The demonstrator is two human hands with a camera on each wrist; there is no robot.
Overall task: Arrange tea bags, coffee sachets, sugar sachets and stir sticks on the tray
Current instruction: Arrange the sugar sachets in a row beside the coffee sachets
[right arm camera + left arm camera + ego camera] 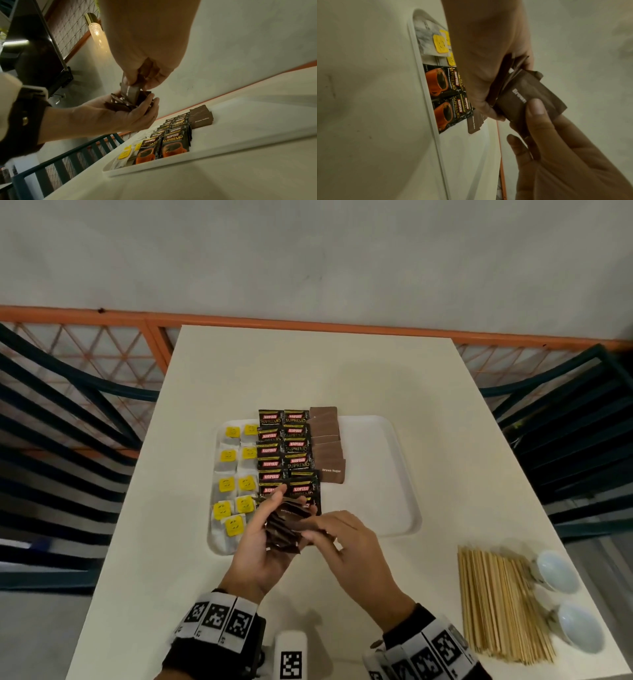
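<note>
A white tray (387, 474) lies mid-table. On it are tea bags with yellow tags (236, 474) at the left, black coffee sachets (287, 453) in the middle, and a column of brown sugar sachets (329, 446) beside them. My left hand (270, 529) cups a stack of brown sugar sachets (284, 530) above the tray's near edge. My right hand (329, 534) pinches one brown sugar sachet (518, 100) at the top of that stack. Wooden stir sticks (496, 604) lie in a pile on the table at the right.
Two white cups (561, 597) lie beside the sticks near the table's right edge. A white marker block (291, 655) stands at the near edge. Dark green chairs (68, 419) flank the table. The tray's right half (373, 501) holds nothing.
</note>
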